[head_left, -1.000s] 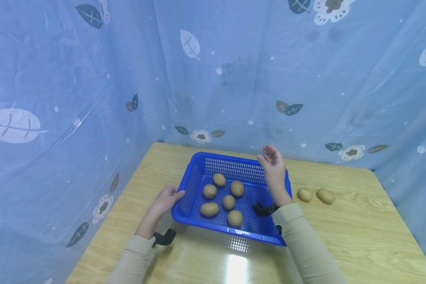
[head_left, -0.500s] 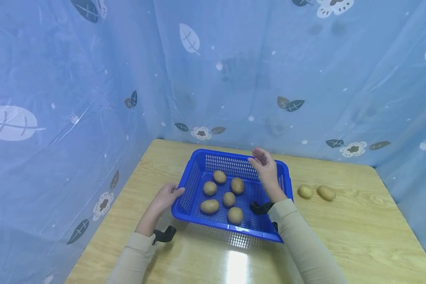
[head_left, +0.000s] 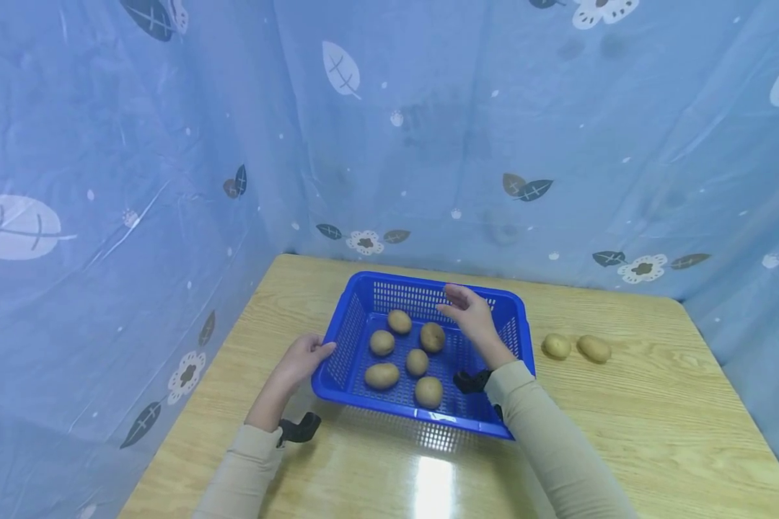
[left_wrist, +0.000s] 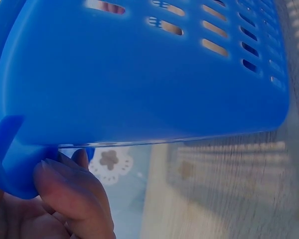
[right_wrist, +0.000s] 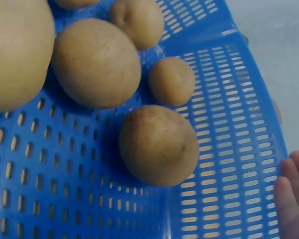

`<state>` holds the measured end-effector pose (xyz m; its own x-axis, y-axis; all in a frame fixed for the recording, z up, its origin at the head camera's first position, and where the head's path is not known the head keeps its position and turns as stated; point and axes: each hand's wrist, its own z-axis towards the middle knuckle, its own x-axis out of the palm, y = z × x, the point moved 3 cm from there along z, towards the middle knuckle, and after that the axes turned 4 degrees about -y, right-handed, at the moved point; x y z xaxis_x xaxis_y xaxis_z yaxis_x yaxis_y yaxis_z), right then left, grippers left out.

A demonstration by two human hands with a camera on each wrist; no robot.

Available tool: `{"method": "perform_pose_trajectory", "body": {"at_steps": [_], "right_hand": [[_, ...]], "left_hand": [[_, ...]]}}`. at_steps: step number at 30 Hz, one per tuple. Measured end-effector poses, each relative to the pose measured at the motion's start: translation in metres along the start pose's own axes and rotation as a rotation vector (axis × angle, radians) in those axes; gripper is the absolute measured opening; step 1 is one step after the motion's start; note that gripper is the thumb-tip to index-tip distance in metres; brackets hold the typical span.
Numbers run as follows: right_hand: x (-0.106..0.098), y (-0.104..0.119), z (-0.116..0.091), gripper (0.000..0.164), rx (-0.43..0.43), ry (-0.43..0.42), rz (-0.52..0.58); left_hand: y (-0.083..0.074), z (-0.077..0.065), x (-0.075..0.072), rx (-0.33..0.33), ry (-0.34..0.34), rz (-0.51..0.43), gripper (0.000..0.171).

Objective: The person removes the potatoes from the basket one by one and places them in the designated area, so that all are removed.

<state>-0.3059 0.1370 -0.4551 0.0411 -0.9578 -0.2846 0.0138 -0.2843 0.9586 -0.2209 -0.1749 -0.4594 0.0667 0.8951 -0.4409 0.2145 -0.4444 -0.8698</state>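
Note:
A blue plastic basket [head_left: 396, 411] with slotted walls sits on the table, holding several brown potatoes [head_left: 432, 337]. My left hand [head_left: 300, 362] grips its left rim; in the left wrist view the fingers [left_wrist: 72, 191] curl around the rim at a corner. Over the back right part of the basket hovers my right hand [head_left: 472, 317], fingers loosely bent and nothing in them. The right wrist view looks down on the potatoes, the closest to the hand being a round one [right_wrist: 158, 145] by the slotted wall, with the fingertips at the right edge.
Two more potatoes lie on the wooden table [head_left: 662, 404] right of the basket, a round one [head_left: 556, 346] and an oval one [head_left: 594, 349]. A blue patterned curtain [head_left: 428, 144] hangs behind the table and along its sides.
My right hand has moved left and a little nearer over the basket. My left hand keeps its grip on the rim, and the potatoes stay where they were.

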Motion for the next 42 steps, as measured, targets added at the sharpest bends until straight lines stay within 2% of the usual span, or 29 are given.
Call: {"method": "perform_pose_trajectory", "body": {"at_steps": [4, 11, 20, 28, 42], "right_hand": [[0.004, -0.003, 0.002, 0.052, 0.036, 0.048, -0.076], [0.009, -0.010, 0.004, 0.052, 0.045, 0.128, -0.205], [0.014, -0.017, 0.004, 0.051, 0.068, 0.187, -0.263], [0.017, -0.022, 0.003, 0.057, 0.105, 0.233, -0.316], [0.022, -0.031, 0.002, 0.065, 0.089, 0.274, -0.394]], "left_hand": [[0.000, 0.001, 0.000, 0.005, -0.003, 0.009, 0.035], [0.002, 0.002, 0.000, 0.006, -0.003, 0.005, 0.036], [0.005, 0.001, -0.001, -0.016, 0.010, -0.015, 0.039], [0.004, 0.000, -0.001, -0.007, 0.012, -0.002, 0.039], [0.001, 0.001, 0.000, 0.002, 0.030, -0.019, 0.037]]}}
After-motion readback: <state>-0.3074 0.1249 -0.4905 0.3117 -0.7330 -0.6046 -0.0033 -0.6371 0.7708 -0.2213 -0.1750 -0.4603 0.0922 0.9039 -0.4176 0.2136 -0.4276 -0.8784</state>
